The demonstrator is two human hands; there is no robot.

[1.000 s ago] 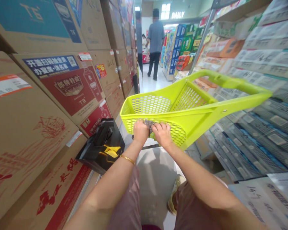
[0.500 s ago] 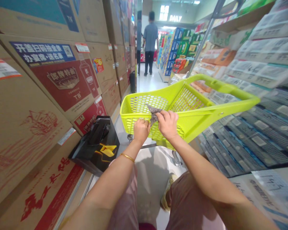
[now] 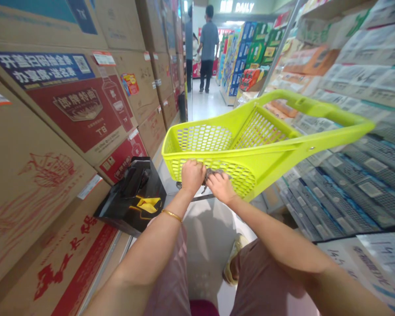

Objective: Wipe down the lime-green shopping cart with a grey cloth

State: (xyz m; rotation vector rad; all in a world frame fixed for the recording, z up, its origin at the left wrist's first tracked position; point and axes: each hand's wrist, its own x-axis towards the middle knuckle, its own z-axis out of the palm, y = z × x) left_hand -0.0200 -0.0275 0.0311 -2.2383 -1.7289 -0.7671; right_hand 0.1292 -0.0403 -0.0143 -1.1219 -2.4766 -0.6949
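Note:
A lime-green plastic shopping basket (image 3: 276, 145) on wheels stands in the aisle in front of me, its long handle reaching to the right. My left hand (image 3: 192, 175) is closed at the basket's near wall, just under the rim. My right hand (image 3: 221, 187) is beside it, fingers pinched on a small grey cloth (image 3: 211, 174) pressed against the mesh. The cloth lies between the two hands and both grip it. A gold bangle (image 3: 171, 214) sits on my left wrist.
Stacked cardboard cartons (image 3: 69, 114) wall the left side. A black bag with a yellow mark (image 3: 134, 193) leans at their foot. Shelves of packaged goods (image 3: 349, 131) line the right. A person (image 3: 208, 48) stands far down the aisle.
Both hands with the cloth have dropped from the basket's rim down to the outside of its near wall. The cloth is bunched tighter now. The person down the aisle has moved farther away.

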